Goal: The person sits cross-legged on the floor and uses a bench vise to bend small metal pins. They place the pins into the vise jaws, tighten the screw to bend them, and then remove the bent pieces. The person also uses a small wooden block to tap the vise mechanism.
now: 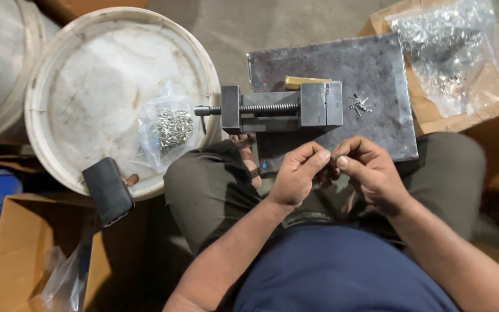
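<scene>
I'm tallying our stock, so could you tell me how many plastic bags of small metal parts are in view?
2: one bag on the white bucket lid, another bag on the cardboard box at upper right. More could be hidden.

Grey steel plate [376, 63] carries a small vise [284, 108] w/ brass block [304, 82] behind it, plus loose pins [360, 104]. White bucket lid [88, 75] holds bag of pins [166, 130] & black phone [108, 189].

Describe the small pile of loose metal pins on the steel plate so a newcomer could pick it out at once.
Start at the grey steel plate across the person's knees. A small vise sits on it; just right of its jaw block lies the pile of loose pins. Unlike the bagged pins on the white bucket lid, these lie bare.
</scene>
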